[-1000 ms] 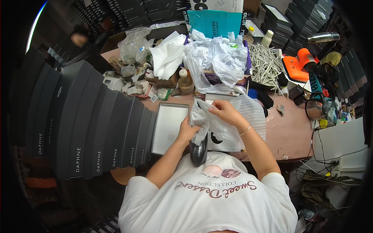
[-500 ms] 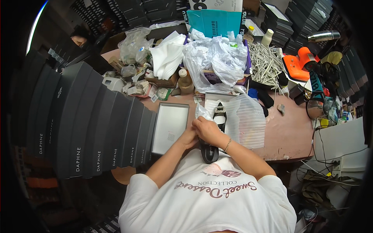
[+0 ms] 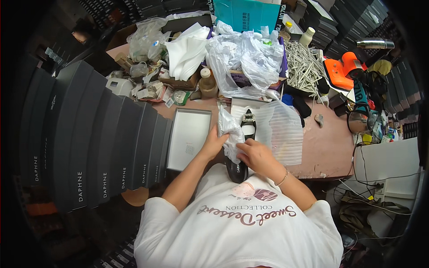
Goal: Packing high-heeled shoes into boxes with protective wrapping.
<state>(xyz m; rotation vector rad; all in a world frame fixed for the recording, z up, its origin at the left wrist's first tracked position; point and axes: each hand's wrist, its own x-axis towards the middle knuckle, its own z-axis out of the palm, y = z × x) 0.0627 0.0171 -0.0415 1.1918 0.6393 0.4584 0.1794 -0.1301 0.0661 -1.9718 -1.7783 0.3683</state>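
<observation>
A black shoe (image 3: 236, 171) is in my hands, its heel end toward my body and its front covered by thin white wrapping (image 3: 229, 127). My left hand (image 3: 214, 144) is closed round the wrapped part from the left side. On the right, my bent right-hand fingers press on the wrapping's near edge; that right hand (image 3: 259, 156) wears a bracelet at the wrist. Just beyond, a second black shoe (image 3: 249, 118) with a sparkling buckle lies on white lining in a shoebox (image 3: 241, 102). A sheet of ribbed translucent packing film (image 3: 281, 134) spreads to the right of it.
An open grey-rimmed box part with white inside (image 3: 190, 138) lies left of my hands. Dark shoeboxes (image 3: 96, 134) are stacked along the left. Behind stand crumpled plastic bags (image 3: 246, 58), a bottle (image 3: 208, 84), many pale sticks (image 3: 306, 67) and an orange device (image 3: 338, 75).
My hands have spread apart, and the white wrapping now covers more of the shoe's front. My left hand has moved up along it. The whole view has shifted slightly.
</observation>
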